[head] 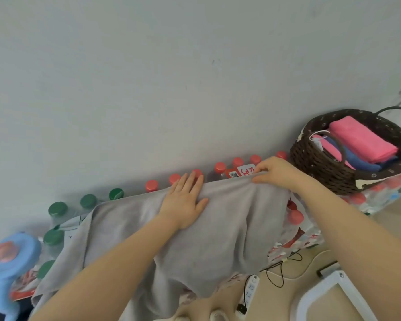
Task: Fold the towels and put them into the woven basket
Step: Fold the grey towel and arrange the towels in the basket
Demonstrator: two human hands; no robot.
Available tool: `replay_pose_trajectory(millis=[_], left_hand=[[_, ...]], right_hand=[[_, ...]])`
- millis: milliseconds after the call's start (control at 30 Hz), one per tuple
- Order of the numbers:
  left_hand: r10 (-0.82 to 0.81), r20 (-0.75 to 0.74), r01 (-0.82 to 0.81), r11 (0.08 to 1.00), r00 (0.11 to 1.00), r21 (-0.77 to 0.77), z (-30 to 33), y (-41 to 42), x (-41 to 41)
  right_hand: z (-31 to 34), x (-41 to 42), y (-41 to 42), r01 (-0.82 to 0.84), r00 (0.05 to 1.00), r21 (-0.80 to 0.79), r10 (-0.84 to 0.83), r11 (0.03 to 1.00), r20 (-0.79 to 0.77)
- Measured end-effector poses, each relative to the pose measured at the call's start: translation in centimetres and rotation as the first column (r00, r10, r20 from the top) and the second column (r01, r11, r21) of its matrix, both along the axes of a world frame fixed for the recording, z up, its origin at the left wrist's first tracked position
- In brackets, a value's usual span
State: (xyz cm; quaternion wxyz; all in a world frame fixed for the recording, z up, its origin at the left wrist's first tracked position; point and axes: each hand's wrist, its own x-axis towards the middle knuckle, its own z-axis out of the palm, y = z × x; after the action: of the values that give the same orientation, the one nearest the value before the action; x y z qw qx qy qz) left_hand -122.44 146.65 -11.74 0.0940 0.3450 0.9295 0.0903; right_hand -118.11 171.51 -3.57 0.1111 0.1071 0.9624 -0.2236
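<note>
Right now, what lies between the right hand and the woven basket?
In the head view, only a red bottle cap stands between the right hand and woven basket.

So I've got this big grey terry towel [218, 228] spread out flat, its near edge drooping down. Off to the right sits the dark brown woven basket [322, 167] with handles, already holding folded pink towels [361, 137] and a blue one [354, 158].
</note>
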Motion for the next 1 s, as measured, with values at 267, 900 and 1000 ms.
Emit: replay_pose_trajectory(millis=[267,900,1000], left_hand=[[0.252,-0.04,-0.236,0.944,0.967,0.229,0.2,0.6,-1.1],[0.706,-0.086,-0.705,0.708,0.703,0.038,3.2,-18.4,5.8],[0.671,-0.062,-0.673,0.735,0.739,-0.079,3.9,-19.8,4.7]], right_hand=[[-0.7,-4.0,-3.8,-0.039,0.979,0.618,0.153,0.786,-0.132],[-3.8,-3.9,-26.2,-0.693,0.718,-0.09,0.673,0.715,-0.181],[-4.5,-3.8,-28.4,-0.653,0.757,-0.079,0.644,0.753,-0.113]])
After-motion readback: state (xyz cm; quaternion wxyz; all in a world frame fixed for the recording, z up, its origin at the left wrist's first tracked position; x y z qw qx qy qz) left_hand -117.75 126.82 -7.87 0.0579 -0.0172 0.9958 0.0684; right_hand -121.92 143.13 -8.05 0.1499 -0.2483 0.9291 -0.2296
